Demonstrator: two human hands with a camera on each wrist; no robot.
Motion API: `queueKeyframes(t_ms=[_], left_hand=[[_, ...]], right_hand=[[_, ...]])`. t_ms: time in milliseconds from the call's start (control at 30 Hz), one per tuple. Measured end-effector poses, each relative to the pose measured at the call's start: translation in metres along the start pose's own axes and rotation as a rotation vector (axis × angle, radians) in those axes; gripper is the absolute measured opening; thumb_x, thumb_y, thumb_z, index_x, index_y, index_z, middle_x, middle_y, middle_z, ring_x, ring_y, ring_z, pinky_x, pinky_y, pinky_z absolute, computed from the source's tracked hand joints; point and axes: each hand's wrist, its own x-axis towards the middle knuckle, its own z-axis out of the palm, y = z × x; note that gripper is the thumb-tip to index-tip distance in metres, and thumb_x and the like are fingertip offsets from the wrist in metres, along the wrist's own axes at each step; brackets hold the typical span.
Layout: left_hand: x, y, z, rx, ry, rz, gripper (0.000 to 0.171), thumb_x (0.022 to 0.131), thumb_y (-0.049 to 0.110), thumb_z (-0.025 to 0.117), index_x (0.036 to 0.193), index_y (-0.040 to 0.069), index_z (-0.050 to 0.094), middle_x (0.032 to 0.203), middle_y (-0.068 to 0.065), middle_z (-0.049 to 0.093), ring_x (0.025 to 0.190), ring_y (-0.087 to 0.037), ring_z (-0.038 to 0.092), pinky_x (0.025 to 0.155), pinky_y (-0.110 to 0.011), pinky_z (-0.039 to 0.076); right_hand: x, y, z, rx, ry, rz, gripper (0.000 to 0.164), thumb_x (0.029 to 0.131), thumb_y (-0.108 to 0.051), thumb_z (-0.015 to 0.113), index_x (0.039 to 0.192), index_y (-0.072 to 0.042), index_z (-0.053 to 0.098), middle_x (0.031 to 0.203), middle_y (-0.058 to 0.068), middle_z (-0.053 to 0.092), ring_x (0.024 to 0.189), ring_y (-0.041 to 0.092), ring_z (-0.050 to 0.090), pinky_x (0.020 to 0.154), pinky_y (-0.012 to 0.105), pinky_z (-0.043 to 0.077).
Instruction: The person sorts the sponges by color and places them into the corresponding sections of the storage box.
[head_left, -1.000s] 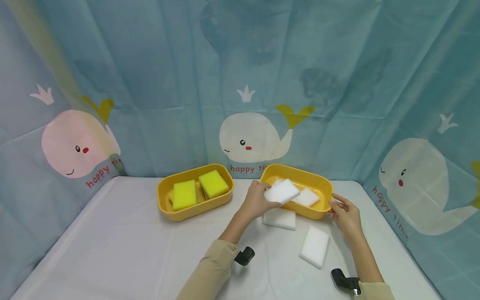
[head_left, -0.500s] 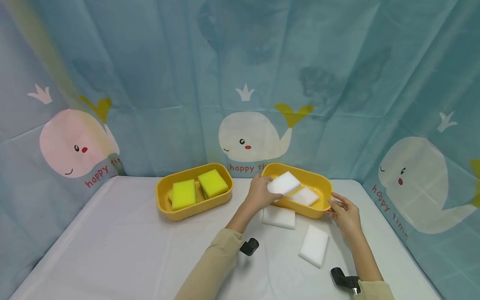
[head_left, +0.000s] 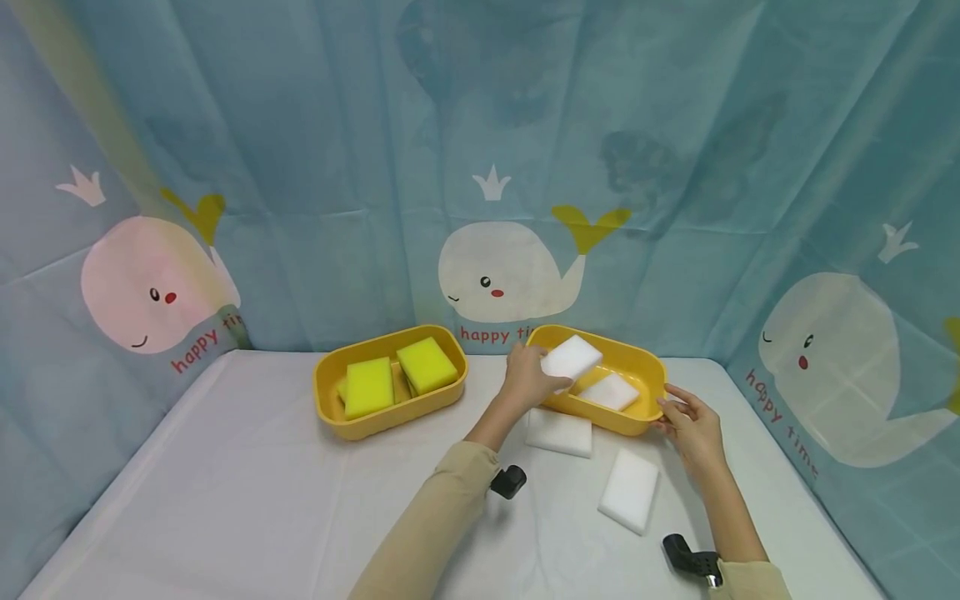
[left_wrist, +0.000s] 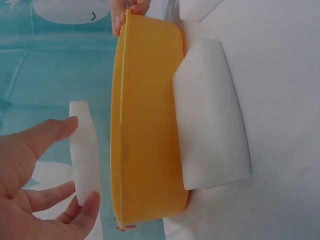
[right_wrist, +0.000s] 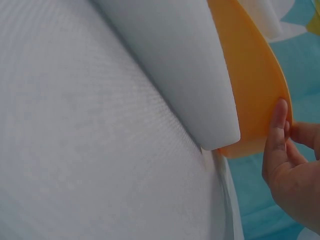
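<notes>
My left hand [head_left: 523, 375] pinches a white sponge [head_left: 573, 357] between thumb and fingers, above the left part of the right yellow tray [head_left: 645, 421]. In the left wrist view this sponge [left_wrist: 85, 150] is seen edge-on, apart from the tray wall [left_wrist: 150, 120]. Another white sponge [head_left: 611, 391] lies inside the tray. At the tray's right end my right hand [head_left: 693, 429] grips the rim, thumb and fingers on either side of it in the right wrist view. Two more white sponges lie on the table: one [head_left: 559, 433] against the tray's front, the other [head_left: 630, 492] nearer me.
A second yellow tray [head_left: 375, 427] at the left holds yellow sponges [head_left: 369, 387], some partly hidden under others. A blue whale-print curtain [head_left: 322, 167] stands behind and beside the white-covered table [head_left: 247, 483]. Each wrist wears a black camera [head_left: 510, 482].
My left hand has moved away from me and slightly right, carrying the white sponge from the tray's front edge to over its inside. My right hand keeps its grip on the rim.
</notes>
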Motion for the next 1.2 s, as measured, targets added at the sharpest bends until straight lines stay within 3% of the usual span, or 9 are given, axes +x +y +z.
queueKeyframes(t_ms=[467,900,1200], left_hand=[[0.009,0.006,0.012,-0.011,0.051,-0.015,0.060,0.088,0.027,0.088,0.132,-0.007,0.065,0.138,-0.024,0.053,0.130,-0.039,0.049,0.109,-0.048,0.048],[0.019,-0.003,0.025,0.000,0.106,-0.034,0.057,0.087,0.031,0.089,0.124,-0.006,0.066,0.140,-0.025,0.050,0.127,-0.039,0.049,0.107,-0.047,0.049],[0.019,-0.004,0.026,-0.014,0.112,-0.041,0.056,0.091,0.029,0.086,0.125,-0.008,0.063,0.146,-0.028,0.044,0.131,-0.041,0.047,0.111,-0.048,0.048]], right_hand=[[-0.002,-0.001,0.000,0.022,-0.003,-0.025,0.054,0.109,-0.013,0.058,0.159,0.000,0.042,0.097,-0.003,0.059,0.074,0.003,0.062,0.073,0.015,0.059],[-0.002,-0.001,-0.002,0.047,-0.026,-0.033,0.054,0.109,-0.013,0.058,0.159,0.000,0.041,0.096,-0.004,0.060,0.074,0.003,0.062,0.074,0.016,0.059],[-0.002,-0.001,-0.002,0.055,-0.026,-0.043,0.054,0.109,-0.013,0.057,0.159,0.001,0.041,0.096,-0.004,0.059,0.073,0.003,0.062,0.073,0.015,0.058]])
